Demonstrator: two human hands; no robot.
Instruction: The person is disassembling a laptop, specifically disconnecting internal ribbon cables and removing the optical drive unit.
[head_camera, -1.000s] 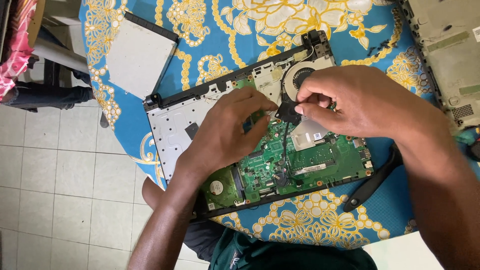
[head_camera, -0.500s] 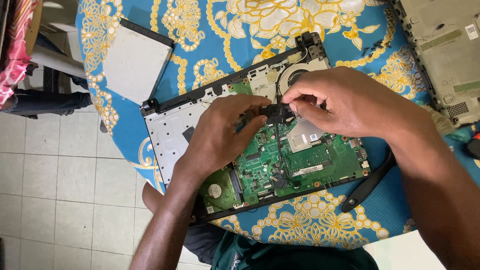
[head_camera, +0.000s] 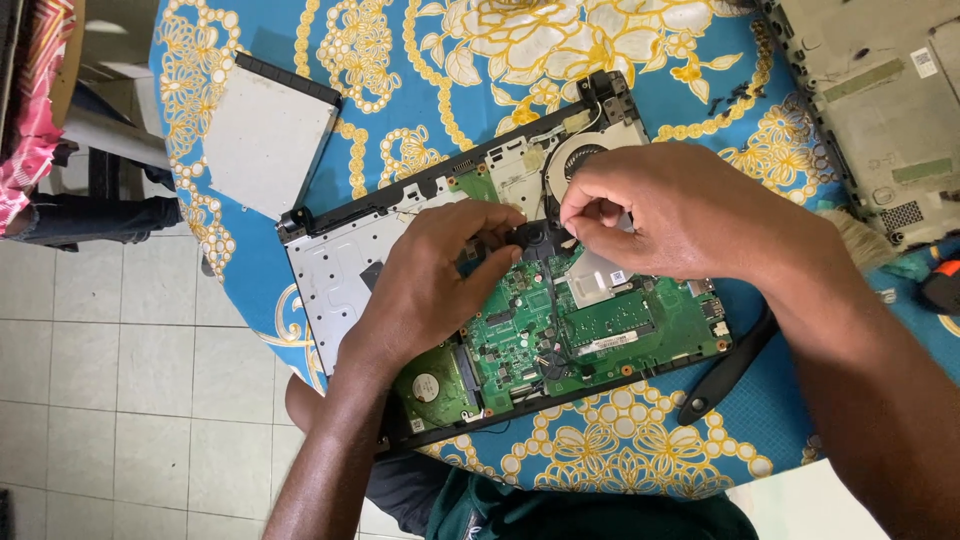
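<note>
Head view, left hand (head_camera: 435, 285) and right hand (head_camera: 670, 210) both pinching small black part (head_camera: 527, 238) between them, above green board (head_camera: 600, 320).

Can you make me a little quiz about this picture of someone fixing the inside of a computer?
1. True or false: the green board lies inside the open laptop.
2. Which hand is nearest the fan: left or right?
3. What lies apart on the cloth, at the upper left? A) a grey drive B) a cup C) a book

Key: 1 true. 2 right; the left hand lies lower, over the board. 3 A.
</note>
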